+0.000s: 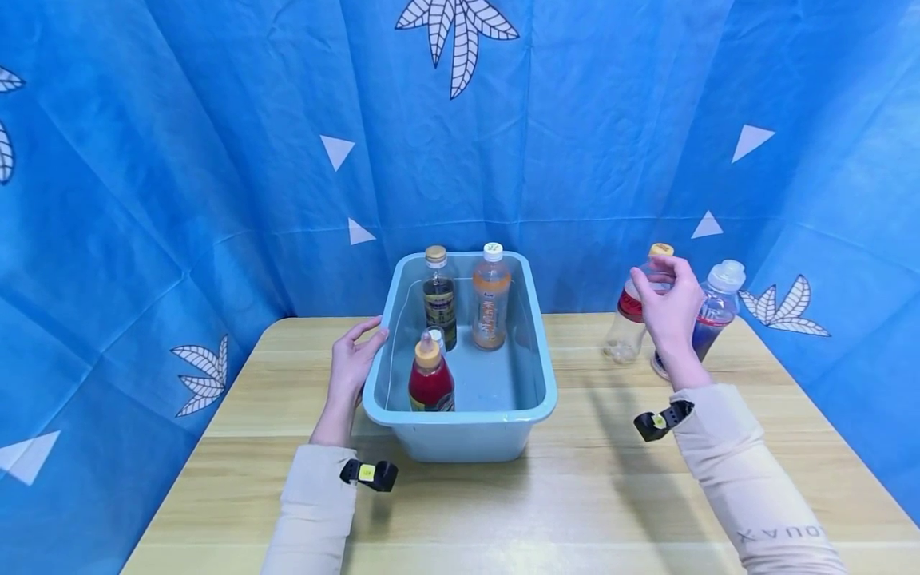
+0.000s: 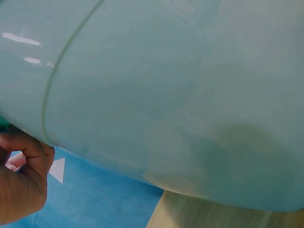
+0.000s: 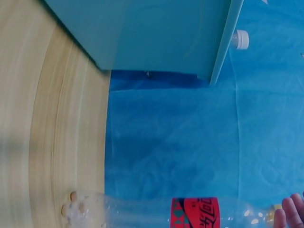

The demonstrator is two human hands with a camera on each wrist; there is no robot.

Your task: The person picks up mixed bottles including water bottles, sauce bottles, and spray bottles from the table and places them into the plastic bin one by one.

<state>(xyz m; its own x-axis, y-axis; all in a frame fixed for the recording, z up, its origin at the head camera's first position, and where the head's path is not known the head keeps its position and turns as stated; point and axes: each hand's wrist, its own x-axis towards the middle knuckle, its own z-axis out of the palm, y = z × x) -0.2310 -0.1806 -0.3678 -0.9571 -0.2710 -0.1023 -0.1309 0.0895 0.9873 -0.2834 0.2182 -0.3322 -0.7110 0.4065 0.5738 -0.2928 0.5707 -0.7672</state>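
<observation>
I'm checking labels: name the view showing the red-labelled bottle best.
Right wrist: the red-labelled bottle shows its label large and unobstructed, though cropped below. The head view shows it smaller, partly behind the right hand; the left wrist view shows none of it.

Table (image 1: 575, 495) (wood-grained) bearing tub (image 1: 460, 442) and two bottles (image 1: 630, 307) (image 1: 719, 307)

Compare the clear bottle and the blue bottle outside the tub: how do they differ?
The clear bottle has a yellow cap; the blue bottle has a white cap. The clear bottle is nearer the tub, the blue bottle farther. Both are partly behind the right hand.
</observation>
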